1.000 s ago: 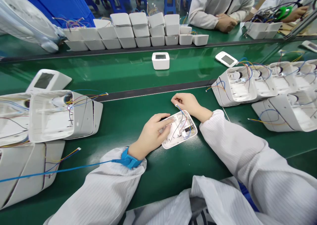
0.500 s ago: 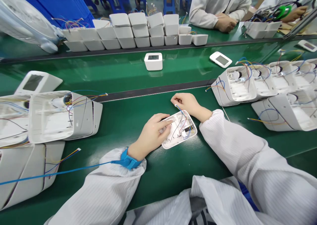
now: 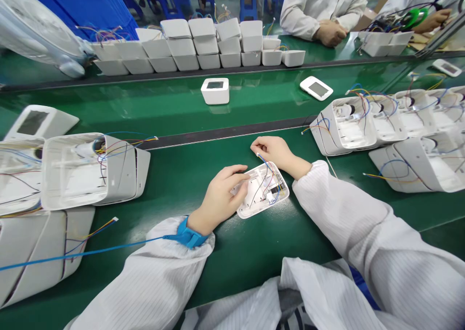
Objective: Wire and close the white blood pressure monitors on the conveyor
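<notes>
A white plastic cover (image 3: pixel 257 196) lies on the green table with its inner side up. Coloured wires and a small black part show inside it. My left hand (image 3: pixel 223 194), with a blue wrist strap (image 3: pixel 189 234), is at the cover's left end, its fingers apart over the rim; whether the fingertips touch is unclear. Just beyond the cover's far edge rests my right hand (image 3: pixel 274 150), fingers curled together. What is inside those fingers, if anything, is hidden. A wire connector (image 3: pixel 258 155) sticks up close to that hand.
White housings with wires stand at left (image 3: pixel 125 175) and right (image 3: pixel 358 124). Past a black rail (image 3: pixel 225 130), a belt carries a small white unit (image 3: pixel 215 95) and a white display panel (image 3: pixel 317 88). Stacked housings (image 3: pixel 181 46) and a co-worker's hands (image 3: pixel 331 33) are behind it.
The white units and panels on the far belt have moved left. My left hand's fingers have drawn back slightly to the left; my right hand and the cover have stayed put.
</notes>
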`<state>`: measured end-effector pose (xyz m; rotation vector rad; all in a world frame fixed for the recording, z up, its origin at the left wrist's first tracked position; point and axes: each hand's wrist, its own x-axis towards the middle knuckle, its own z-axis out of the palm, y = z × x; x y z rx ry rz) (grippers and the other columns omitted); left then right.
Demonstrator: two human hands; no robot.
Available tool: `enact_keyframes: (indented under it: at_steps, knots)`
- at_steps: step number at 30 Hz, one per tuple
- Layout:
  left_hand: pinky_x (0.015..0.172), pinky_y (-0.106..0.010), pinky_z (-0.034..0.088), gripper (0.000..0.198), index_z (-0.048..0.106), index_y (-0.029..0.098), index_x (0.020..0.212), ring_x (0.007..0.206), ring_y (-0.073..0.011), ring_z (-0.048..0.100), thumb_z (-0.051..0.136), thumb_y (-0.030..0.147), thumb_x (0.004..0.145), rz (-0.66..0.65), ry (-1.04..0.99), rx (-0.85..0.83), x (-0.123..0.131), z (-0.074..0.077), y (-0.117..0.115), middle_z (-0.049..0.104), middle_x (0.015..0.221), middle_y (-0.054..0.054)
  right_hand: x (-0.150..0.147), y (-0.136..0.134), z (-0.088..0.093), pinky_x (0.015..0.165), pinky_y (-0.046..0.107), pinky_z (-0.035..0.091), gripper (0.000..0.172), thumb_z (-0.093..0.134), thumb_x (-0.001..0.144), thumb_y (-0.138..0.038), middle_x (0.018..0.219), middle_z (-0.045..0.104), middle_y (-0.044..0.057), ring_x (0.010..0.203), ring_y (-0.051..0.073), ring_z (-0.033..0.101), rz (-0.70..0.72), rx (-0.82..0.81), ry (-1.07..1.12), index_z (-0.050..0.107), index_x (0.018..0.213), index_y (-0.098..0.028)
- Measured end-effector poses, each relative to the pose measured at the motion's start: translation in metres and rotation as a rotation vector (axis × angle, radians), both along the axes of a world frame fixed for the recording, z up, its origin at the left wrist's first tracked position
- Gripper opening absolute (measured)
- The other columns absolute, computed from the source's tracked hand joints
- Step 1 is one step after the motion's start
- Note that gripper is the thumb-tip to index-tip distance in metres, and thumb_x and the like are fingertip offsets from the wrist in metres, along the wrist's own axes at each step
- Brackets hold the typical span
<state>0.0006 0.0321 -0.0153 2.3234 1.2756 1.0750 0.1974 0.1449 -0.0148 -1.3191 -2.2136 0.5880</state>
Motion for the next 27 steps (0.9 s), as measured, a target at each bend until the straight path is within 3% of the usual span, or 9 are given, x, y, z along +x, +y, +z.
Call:
enact_keyframes:
  at_steps: [7, 15, 22, 27]
  knots:
    - [0.093, -0.041, 0.058, 0.022, 0.075, 0.018, 0.092, 0.106, -0.0234, 0.068, 0.054, 0.022, 0.092, 0.021, 0.067, -0.018, 0.0007, -0.0017, 0.002, 0.072, 0.116, -0.011, 0.0005, 0.0006, 0.0, 0.061, 0.024, 0.033, 0.015, 0.06, 0.089, -0.022, 0.07, 0.067, -0.002, 0.061, 0.011, 0.053, 0.001, 0.003, 0.0, 0.072, 0.082, -0.018]
    - [0.093, -0.049, 0.057, 0.027, 0.073, 0.019, 0.108, 0.112, -0.0283, 0.066, 0.052, 0.027, 0.093, -0.027, 0.163, -0.042, 0.0001, -0.0039, 0.0041, 0.068, 0.125, -0.014, 0.0005, 0.0004, 0.0012, 0.061, 0.024, 0.033, 0.015, 0.06, 0.09, -0.022, 0.071, 0.068, -0.001, 0.062, 0.011, 0.054, 0.008, 0.007, 0.008, 0.072, 0.081, -0.018]
    - [0.096, -0.042, 0.057, 0.03, 0.072, 0.018, 0.108, 0.112, -0.0259, 0.066, 0.05, 0.032, 0.094, -0.042, 0.14, -0.032, -0.0021, -0.0022, 0.0044, 0.068, 0.124, -0.013, 0.0006, 0.0011, 0.0008, 0.064, 0.023, 0.035, 0.015, 0.06, 0.091, -0.025, 0.077, 0.071, -0.001, 0.071, 0.012, 0.061, 0.006, 0.011, -0.015, 0.074, 0.087, -0.019]
    - [0.101, -0.04, 0.054, 0.036, 0.067, 0.022, 0.12, 0.116, -0.0266, 0.065, 0.047, 0.04, 0.096, -0.022, 0.179, -0.121, -0.0049, -0.0002, 0.0048, 0.065, 0.13, -0.009, 0.0004, 0.0043, 0.0005, 0.065, 0.021, 0.036, 0.016, 0.059, 0.093, -0.029, 0.082, 0.072, -0.004, 0.076, 0.01, 0.062, 0.01, 0.004, -0.059, 0.073, 0.091, -0.02]
